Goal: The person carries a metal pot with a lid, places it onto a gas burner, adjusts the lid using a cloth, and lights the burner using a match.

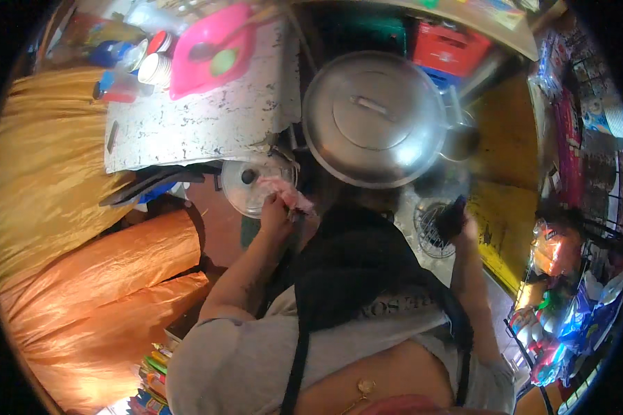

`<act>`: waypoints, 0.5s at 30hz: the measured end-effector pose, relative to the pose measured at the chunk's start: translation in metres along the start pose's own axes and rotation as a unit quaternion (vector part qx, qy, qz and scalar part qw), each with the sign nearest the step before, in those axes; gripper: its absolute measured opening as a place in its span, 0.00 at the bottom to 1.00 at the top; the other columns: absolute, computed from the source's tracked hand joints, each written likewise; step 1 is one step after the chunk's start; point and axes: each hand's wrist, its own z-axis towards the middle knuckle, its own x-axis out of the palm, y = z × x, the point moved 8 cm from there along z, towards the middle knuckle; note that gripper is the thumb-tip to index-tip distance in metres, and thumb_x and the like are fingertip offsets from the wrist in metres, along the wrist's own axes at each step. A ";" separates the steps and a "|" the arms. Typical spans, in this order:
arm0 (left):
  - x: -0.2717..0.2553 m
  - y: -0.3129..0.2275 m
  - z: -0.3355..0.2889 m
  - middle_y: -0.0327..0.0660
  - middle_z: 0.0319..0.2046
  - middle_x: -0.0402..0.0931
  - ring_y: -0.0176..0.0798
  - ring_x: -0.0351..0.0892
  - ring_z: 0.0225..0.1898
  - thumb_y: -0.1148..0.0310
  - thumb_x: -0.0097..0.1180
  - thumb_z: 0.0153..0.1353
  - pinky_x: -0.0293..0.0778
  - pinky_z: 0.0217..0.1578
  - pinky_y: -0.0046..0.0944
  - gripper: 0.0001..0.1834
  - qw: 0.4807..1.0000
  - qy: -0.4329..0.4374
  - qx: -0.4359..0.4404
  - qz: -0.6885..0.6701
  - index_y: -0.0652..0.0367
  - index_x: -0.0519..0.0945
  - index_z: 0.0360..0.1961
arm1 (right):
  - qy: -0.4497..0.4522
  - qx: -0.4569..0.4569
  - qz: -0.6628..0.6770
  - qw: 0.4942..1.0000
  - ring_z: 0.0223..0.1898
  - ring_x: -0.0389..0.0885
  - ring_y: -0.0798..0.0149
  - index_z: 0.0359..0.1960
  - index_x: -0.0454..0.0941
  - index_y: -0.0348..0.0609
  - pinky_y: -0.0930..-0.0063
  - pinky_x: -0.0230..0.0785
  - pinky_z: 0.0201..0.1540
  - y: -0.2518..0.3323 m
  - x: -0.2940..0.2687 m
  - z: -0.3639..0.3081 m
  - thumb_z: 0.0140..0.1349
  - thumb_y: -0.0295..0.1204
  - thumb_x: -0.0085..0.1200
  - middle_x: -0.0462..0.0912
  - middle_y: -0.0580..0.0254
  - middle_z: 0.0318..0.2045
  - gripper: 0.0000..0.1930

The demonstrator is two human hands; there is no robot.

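Pot [394, 149], big, metal lid on, sits ahead of the person; using it as landmark. White table [187, 131], scuffed top, left of the pot, pink basin [187, 76] on it. Glass lid [242, 203], round with dark knob [248, 178], left of the pot and nearer the body; what it covers, I can't tell. Wire grate [426, 234], round, right of the pot, also nearer the body. Pink cloth [296, 200] is left of the pot, partly over the glass lid; dark bundle [450, 218] is right of it, over the grate, material unclear from where I stand. Handling, my judgement: cloth light, limp, easily crumpled, best pinched in a gathered fold; bundle probably soft and light, gripped from its outer side; glass lid stiff, smooth, breakable, best taken by the knob. Hands well apart, one each side of the pot. Left hand [275, 211] closed on the pink cloth, forearm angled forward and inward, elbow out. Right hand [469, 228] closed round the dark bundle, forearm reaching nearly straight ahead; exact finger placement hidden.
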 end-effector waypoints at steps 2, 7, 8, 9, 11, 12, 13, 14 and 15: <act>0.016 0.003 0.030 0.49 0.44 0.75 0.54 0.74 0.46 0.68 0.56 0.55 0.69 0.48 0.44 0.22 0.999 -0.009 0.034 0.028 0.63 0.70 0.51 | -0.024 -0.106 -0.067 0.992 0.36 0.77 0.60 0.47 0.76 0.45 0.62 0.71 0.41 0.062 0.025 0.027 0.61 0.46 0.53 0.79 0.60 0.38 0.20; 0.022 -0.093 0.081 0.49 0.36 0.71 0.44 0.73 0.38 0.63 0.51 0.63 0.72 0.42 0.42 0.13 0.957 -0.260 0.001 0.133 0.64 0.72 0.40 | -0.216 -0.280 -0.240 0.904 0.37 0.77 0.65 0.46 0.75 0.38 0.69 0.70 0.40 0.160 0.132 0.026 0.60 0.43 0.57 0.79 0.62 0.37 0.21; 0.021 -0.086 0.090 0.49 0.36 0.71 0.44 0.73 0.38 0.63 0.51 0.63 0.72 0.42 0.42 0.13 0.958 -0.255 -0.002 0.128 0.64 0.72 0.40 | -0.208 -0.317 -0.194 0.905 0.34 0.77 0.66 0.44 0.75 0.39 0.71 0.70 0.37 0.173 0.143 0.025 0.60 0.41 0.58 0.79 0.63 0.35 0.19; 0.032 -0.097 0.102 0.50 0.37 0.71 0.49 0.73 0.40 0.62 0.54 0.59 0.72 0.43 0.44 0.16 0.871 -0.202 0.098 0.436 0.63 0.72 0.41 | -0.194 -0.351 -0.149 0.904 0.31 0.77 0.68 0.42 0.75 0.39 0.73 0.70 0.34 0.182 0.157 0.026 0.59 0.38 0.59 0.79 0.64 0.32 0.16; 0.061 -0.085 0.119 0.52 0.38 0.70 0.53 0.72 0.42 0.60 0.57 0.56 0.71 0.45 0.47 0.19 0.686 -0.122 0.181 0.694 0.63 0.72 0.42 | -0.210 -0.351 -0.154 0.899 0.27 0.76 0.70 0.41 0.75 0.40 0.75 0.68 0.30 0.185 0.182 0.031 0.59 0.37 0.59 0.79 0.65 0.30 0.15; 0.065 -0.081 0.126 0.53 0.40 0.70 0.57 0.71 0.44 0.60 0.58 0.53 0.71 0.46 0.50 0.21 0.745 -0.113 0.191 0.629 0.63 0.71 0.43 | -0.227 -0.351 -0.156 0.895 0.24 0.75 0.71 0.40 0.74 0.40 0.77 0.67 0.26 0.186 0.190 0.036 0.59 0.36 0.59 0.79 0.66 0.27 0.14; 0.067 -0.077 0.131 0.54 0.42 0.70 0.61 0.70 0.45 0.59 0.59 0.50 0.71 0.46 0.53 0.23 0.798 -0.106 0.199 0.560 0.62 0.71 0.43 | -0.221 -0.369 -0.178 0.885 0.20 0.72 0.73 0.39 0.73 0.42 0.79 0.64 0.22 0.191 0.192 0.047 0.59 0.35 0.59 0.77 0.67 0.23 0.13; 0.070 -0.074 0.137 0.54 0.42 0.70 0.61 0.70 0.45 0.59 0.59 0.50 0.71 0.46 0.53 0.23 0.798 -0.104 0.199 0.559 0.62 0.71 0.43 | -0.223 -0.369 -0.178 0.884 0.20 0.72 0.73 0.39 0.73 0.42 0.79 0.64 0.22 0.192 0.201 0.054 0.59 0.35 0.59 0.77 0.67 0.23 0.13; 0.066 -0.064 0.141 0.55 0.44 0.70 0.62 0.69 0.47 0.59 0.58 0.51 0.70 0.46 0.54 0.23 0.832 -0.087 0.136 0.530 0.62 0.71 0.44 | -0.213 -0.389 -0.222 0.868 0.20 0.73 0.73 0.40 0.73 0.41 0.80 0.64 0.23 0.192 0.218 0.056 0.59 0.35 0.59 0.77 0.67 0.23 0.13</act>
